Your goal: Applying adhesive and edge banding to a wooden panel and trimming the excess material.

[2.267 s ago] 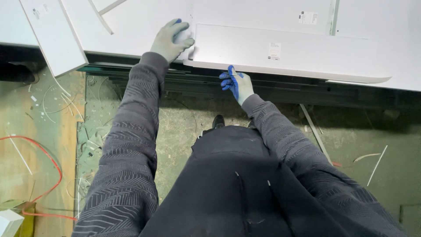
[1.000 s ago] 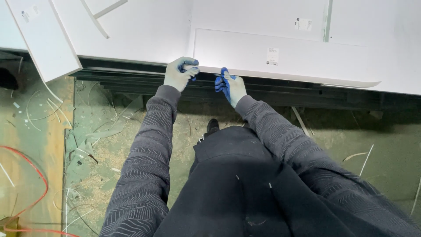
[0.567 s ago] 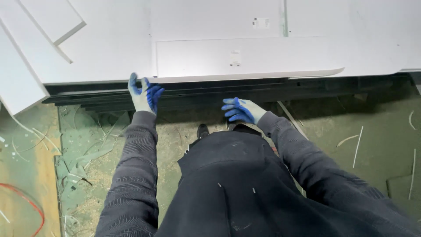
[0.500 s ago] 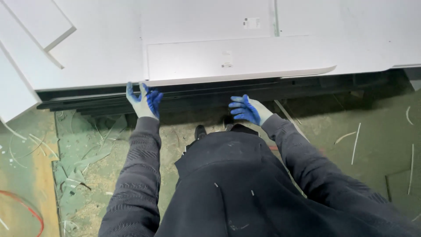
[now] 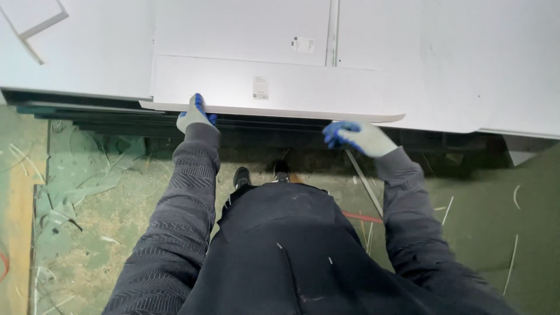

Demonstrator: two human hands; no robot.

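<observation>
A long white panel (image 5: 274, 87) lies on top of other white boards (image 5: 443, 64) on a workbench, its near edge sticking out over the bench front. My left hand (image 5: 195, 115), in a grey glove with blue fingertips, grips that near edge towards its left end, fingers curled under it. My right hand (image 5: 356, 135), gloved the same, hovers just below the panel's edge near its right end, fingers spread and touching nothing that I can see.
A dark metal bench frame (image 5: 116, 119) runs under the boards. The green floor (image 5: 87, 192) is strewn with white strips and shavings. A thin white strip (image 5: 364, 181) leans by my right arm. My feet (image 5: 262, 175) stand close to the bench.
Both hands have moved apart along the panel's near edge. The left one came off the top and now grips the edge from below; the right one has dropped slightly and opened.
</observation>
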